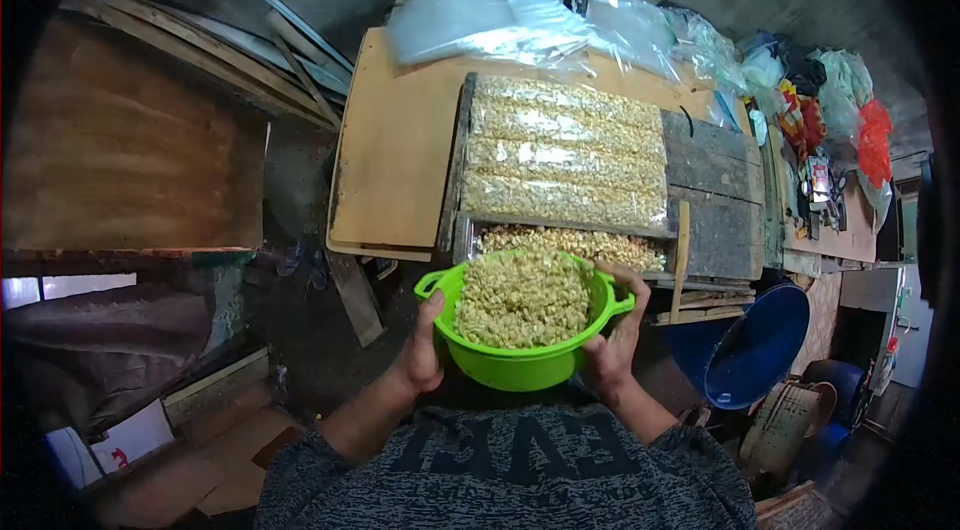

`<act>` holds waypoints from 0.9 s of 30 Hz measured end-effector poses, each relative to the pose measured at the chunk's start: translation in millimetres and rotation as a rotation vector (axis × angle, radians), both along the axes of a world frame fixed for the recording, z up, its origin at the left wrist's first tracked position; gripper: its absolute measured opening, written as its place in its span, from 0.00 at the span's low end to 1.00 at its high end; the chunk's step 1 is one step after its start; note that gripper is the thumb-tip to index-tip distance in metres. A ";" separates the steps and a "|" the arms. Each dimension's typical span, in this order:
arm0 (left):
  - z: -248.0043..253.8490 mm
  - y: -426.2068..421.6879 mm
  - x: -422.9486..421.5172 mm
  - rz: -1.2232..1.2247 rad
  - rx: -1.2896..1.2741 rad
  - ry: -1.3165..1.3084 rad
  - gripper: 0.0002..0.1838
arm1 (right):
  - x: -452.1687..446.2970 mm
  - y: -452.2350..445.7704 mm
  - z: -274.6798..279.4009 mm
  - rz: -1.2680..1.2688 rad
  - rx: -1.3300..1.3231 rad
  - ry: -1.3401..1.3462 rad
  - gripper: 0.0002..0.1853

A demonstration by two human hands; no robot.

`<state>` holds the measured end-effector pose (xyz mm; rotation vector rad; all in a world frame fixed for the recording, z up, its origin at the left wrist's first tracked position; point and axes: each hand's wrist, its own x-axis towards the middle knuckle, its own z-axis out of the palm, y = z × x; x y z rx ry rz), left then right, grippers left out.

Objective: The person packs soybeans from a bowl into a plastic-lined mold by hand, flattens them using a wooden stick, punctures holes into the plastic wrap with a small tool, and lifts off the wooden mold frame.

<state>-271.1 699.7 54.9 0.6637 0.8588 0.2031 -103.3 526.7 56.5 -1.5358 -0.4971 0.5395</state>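
A bright green plastic basin (510, 370) with two loop handles is held in front of my chest. It is heaped with pale, crumbly pieces (525, 300) that look like puffed grain or popcorn. My left hand (424, 350) grips the basin's left side below the handle, thumb up by the rim. On the right side, my right hand (615, 330) is wrapped around the wall near the other handle. Just beyond the basin, a tray of similar loose pieces (570, 242) lies partly hidden. Behind it, several long plastic-wrapped rows of the pale pieces (565, 150) lie side by side.
Clear plastic sheets (480, 25) and bags lie along the table's back edge. A bare tan board (395, 150) covers the table's left part, dark planks (712, 185) its right. A large blue drum (757, 345) stands at the right; a wooden panel (130, 140) is at the left.
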 end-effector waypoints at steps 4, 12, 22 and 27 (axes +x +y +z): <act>-10.4 11.1 -6.8 -0.084 -0.098 -0.095 0.41 | 0.0 7.6 2.0 0.021 -0.019 0.095 0.57; 3.7 9.7 -5.9 -0.056 -0.108 -0.070 0.41 | 3.9 8.1 5.9 0.055 -0.020 0.180 0.57; -10.8 -13.6 19.2 -0.063 -0.160 -0.092 0.35 | 21.8 -26.3 4.9 -0.027 -0.026 0.078 0.57; -12.3 -19.3 22.8 -0.109 -0.265 -0.136 0.30 | 38.5 -52.4 -16.5 -0.039 -0.012 -0.017 0.58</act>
